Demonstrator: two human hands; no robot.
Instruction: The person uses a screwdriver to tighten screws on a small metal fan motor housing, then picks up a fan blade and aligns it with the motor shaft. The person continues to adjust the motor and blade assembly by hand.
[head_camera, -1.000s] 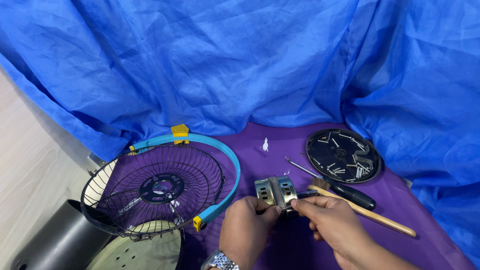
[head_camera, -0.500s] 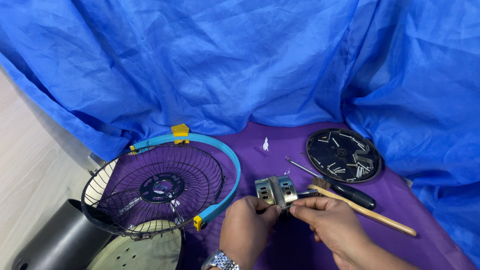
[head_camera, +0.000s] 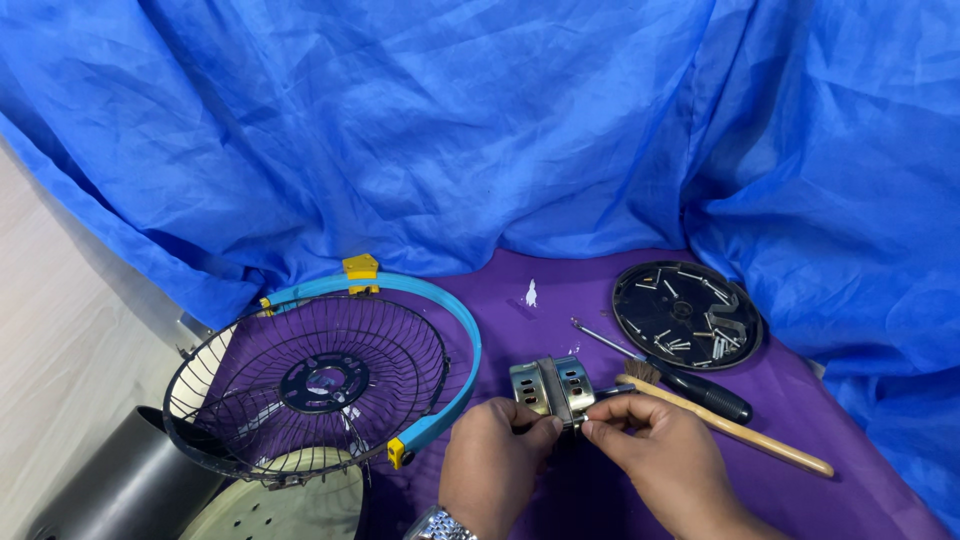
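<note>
**Holding a small metal motor housing over a purple cloth**

Gripping from both sides, two bare hands meet at the near edge of the view, low and centre. The left hand, with a metal watch band at its wrist, curls its fingers around the near left side of a small silver motor housing. The right hand pinches the housing's right end, thumb and forefinger pressed together on a short shaft or part sticking out there; exactly what they pinch is too small to tell. The housing is a boxy piece of shiny metal with rows of small slots, held just above the purple cloth that covers the table.

Just right of the hands lie a wooden-handled brush and a screwdriver with a black handle, side by side and both angled toward the lower right.

Left of the hands, a black wire fan guard lies flat, with a light blue rim curving round its far and right sides, fastened by yellow clips. A dark cylinder and a pale perforated disc sit at the lower left corner, partly beneath the guard.

Further back on the right, a round black tray holds loose screws and small metal parts.

Behind everything hangs a crumpled bright blue sheet.
</note>
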